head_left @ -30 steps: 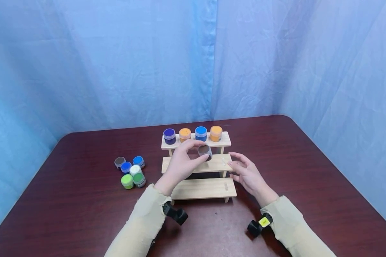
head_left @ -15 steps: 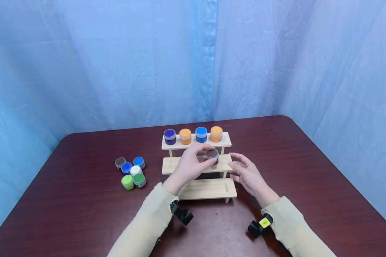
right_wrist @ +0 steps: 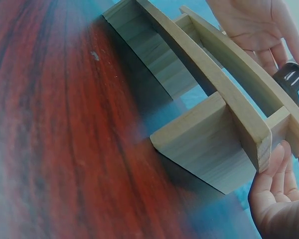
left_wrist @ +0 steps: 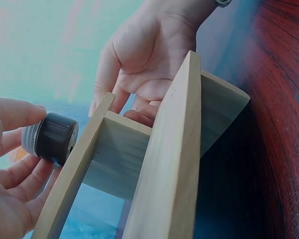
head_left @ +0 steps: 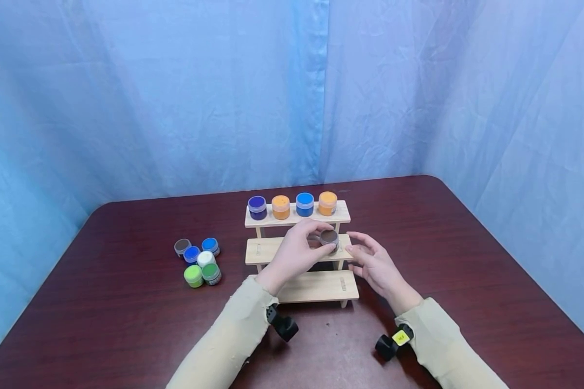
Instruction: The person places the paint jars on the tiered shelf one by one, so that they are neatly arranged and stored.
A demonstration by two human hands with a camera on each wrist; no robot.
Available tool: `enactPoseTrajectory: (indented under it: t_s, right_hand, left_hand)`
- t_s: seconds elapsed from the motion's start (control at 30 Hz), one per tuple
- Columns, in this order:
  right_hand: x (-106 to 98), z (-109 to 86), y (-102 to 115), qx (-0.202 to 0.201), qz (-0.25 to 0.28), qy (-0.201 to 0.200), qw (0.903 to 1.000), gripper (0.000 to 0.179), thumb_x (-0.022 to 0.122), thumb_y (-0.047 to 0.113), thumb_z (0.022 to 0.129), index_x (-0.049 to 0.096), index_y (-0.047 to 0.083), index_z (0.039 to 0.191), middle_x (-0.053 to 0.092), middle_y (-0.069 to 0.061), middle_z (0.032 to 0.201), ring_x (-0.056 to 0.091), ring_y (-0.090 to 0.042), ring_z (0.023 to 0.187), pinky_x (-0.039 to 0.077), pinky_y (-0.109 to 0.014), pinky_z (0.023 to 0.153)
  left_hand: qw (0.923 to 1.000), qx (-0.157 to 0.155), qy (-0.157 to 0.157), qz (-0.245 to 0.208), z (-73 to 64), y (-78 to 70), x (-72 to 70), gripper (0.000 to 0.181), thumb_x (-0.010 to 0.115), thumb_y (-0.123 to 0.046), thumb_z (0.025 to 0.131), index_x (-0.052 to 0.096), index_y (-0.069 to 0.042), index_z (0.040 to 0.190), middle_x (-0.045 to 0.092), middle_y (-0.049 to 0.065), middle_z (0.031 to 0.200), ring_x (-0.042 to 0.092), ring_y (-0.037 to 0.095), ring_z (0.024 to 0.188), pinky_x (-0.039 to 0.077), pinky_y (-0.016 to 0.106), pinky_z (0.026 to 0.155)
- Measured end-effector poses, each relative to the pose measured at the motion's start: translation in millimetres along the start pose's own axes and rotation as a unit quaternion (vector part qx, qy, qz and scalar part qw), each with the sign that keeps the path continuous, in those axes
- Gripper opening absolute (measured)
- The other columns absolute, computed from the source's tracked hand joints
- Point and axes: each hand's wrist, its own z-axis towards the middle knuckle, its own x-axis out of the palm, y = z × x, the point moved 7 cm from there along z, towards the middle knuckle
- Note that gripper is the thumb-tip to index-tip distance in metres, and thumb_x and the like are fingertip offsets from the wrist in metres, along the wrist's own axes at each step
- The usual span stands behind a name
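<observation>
My left hand [head_left: 297,251] pinches a paint jar with a dark brown lid [head_left: 329,236] between thumb and fingers. The jar sits at the right end of the wooden rack's middle shelf [head_left: 267,249]. In the left wrist view the dark jar [left_wrist: 56,138] has its base right by the shelf board; whether it bears on the wood I cannot tell. My right hand [head_left: 377,267] is at the rack's right end, its relaxed fingertips touching the wood. In the right wrist view its fingers [right_wrist: 284,169] lie against the side support. The top shelf [head_left: 292,220] carries purple, orange, blue and orange jars.
Left of the rack, several jars stand grouped on the dark red table [head_left: 102,302]: brown [head_left: 182,247], blue [head_left: 211,246], darker blue [head_left: 192,254], white [head_left: 205,259], light green [head_left: 193,275] and dark green [head_left: 211,274]. The lowest shelf [head_left: 316,286] is bare wood. Blue curtains [head_left: 175,97] hang behind.
My left hand has moved right and slightly down with the brown-lidded jar, along the middle shelf to its right end. My right hand has stayed by the rack's end.
</observation>
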Motion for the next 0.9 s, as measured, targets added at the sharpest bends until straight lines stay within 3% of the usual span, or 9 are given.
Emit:
enactPoseTrajectory:
  t_s: [0.43,0.9]
  right_hand:
    - [-0.1,0.1,0.0,-0.001,0.001,0.001,1.0000,0.052,0.050,0.013,0.095,0.026,0.002,0.140,0.058,0.011,0.093,0.058,-0.002,0.079,0.048,-0.020,0.070]
    - [0.2,-0.3,0.7,0.001,-0.006,0.000,1.0000,0.054,0.050,0.014,0.095,0.025,0.002,0.141,0.058,0.011,0.093,0.059,-0.002,0.080,0.048,-0.020,0.071]
  left_hand:
    - [0.9998,0.008,0.008,0.018,1.6,-2.7,2.9,0.027,0.068,-0.012,0.083,0.063,-0.006,0.109,0.061,0.006,0.105,0.058,0.014,0.097,0.052,0.017,0.084]
    - [0.9994,0.002,0.007,0.035,2.8,-0.3,4.5,0.027,0.070,-0.013,0.082,0.063,-0.007,0.108,0.060,0.005,0.102,0.058,0.012,0.094,0.051,0.016,0.082]
